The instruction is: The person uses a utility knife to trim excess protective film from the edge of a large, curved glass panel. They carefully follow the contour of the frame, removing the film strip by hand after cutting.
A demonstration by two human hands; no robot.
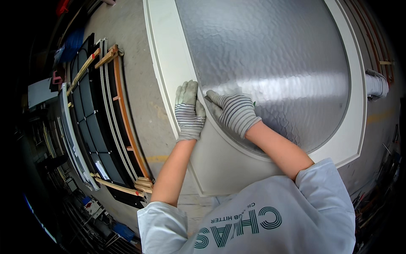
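Note:
A large white framed panel (228, 169) lies in front of me, with a rounded pane of rippled, translucent grey glass (270, 55) set in it. My left hand (188, 111), in a striped grey work glove, rests flat on the frame's left side with its fingers stretched out. Just right of it, my right hand (234, 111), gloved alike, is closed over the curved seam between glass and frame. A small dark edge shows by its fingertips and a green bit by the knuckles; the glove hides most of what it grips.
On the left, dark gridded panels (86, 110) stand with wooden battens (122, 110) and pale metal rails. Grey concrete floor (139, 84) runs between them and my panel. A white wrapped bundle (375, 84) is beyond the right edge, near long reddish bars (374, 31).

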